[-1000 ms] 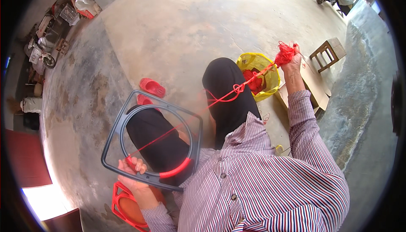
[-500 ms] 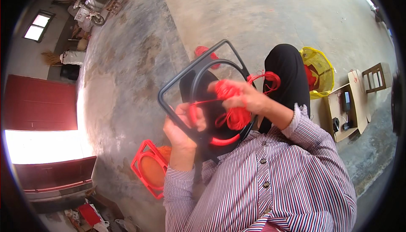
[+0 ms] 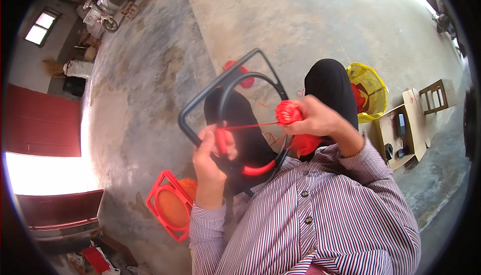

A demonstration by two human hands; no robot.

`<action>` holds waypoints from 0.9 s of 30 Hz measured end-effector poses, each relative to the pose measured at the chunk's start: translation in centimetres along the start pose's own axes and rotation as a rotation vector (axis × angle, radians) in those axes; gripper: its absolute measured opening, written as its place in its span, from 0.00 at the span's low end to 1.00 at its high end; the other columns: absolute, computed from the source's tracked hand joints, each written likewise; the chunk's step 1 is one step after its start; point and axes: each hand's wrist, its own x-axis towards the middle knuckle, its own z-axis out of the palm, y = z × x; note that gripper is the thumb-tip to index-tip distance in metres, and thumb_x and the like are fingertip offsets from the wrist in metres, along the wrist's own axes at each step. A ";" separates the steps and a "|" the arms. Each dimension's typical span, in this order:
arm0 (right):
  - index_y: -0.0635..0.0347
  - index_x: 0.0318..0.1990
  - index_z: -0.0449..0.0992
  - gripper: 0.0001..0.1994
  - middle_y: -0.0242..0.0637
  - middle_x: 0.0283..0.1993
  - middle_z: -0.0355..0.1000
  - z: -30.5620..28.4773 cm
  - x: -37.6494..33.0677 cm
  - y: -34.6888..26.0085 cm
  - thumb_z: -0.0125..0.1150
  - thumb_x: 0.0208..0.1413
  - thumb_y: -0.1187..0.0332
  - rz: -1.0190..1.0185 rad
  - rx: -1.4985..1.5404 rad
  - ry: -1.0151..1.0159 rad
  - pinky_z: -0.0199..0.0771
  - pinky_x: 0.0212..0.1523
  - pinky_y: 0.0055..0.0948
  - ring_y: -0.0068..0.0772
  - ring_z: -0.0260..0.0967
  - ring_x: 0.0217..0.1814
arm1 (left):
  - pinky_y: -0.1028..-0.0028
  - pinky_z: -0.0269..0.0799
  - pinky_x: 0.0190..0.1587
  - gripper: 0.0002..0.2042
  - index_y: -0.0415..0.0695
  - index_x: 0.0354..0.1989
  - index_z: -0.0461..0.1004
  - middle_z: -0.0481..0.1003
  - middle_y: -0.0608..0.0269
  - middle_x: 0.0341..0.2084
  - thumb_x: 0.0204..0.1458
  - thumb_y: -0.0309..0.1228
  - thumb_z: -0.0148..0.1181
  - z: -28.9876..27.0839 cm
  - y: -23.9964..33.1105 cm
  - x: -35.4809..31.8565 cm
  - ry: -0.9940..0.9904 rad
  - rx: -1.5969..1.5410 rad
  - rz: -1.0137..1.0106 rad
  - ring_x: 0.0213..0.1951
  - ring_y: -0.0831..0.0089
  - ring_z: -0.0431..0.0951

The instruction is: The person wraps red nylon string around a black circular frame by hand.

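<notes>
A dark grey frame (image 3: 219, 78) with a round ring inside it rests tilted over my lap. Red cord is wrapped round parts of the ring, one wrapped stretch (image 3: 259, 169) at its near side. My left hand (image 3: 213, 150) grips the ring and frame edge at the left, fingers round another red-wrapped stretch. In my right hand (image 3: 320, 117) is a bundle of red cord (image 3: 288, 112), closed in the fingers. A taut strand runs from it to the ring by my left hand. More red cord (image 3: 305, 145), blurred, hangs beneath my right hand.
A red frame with an orange-brown round centre (image 3: 173, 207) stands on the floor at left. To the right are a yellow mesh basket (image 3: 372, 68) holding red stuff, an open cardboard box (image 3: 418, 124) and a small wooden stool (image 3: 438, 97). A red shoe (image 3: 245, 78) shows beyond the frame.
My right hand has moved right with the cord bundle, pulling the strand longer and straight. The left hand keeps its hold on the frame. The whole view has shifted slightly.
</notes>
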 end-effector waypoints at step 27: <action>0.64 0.34 0.71 0.10 0.26 0.29 0.69 -12.6 -15.0 -2.2 0.63 0.44 0.73 0.026 -0.087 0.769 0.67 0.34 0.21 0.15 0.64 0.32 | 0.57 0.44 0.67 0.37 0.29 0.64 0.48 0.44 0.34 0.66 0.51 0.33 0.60 9.3 -10.1 7.3 -0.132 1.192 0.489 0.67 0.43 0.47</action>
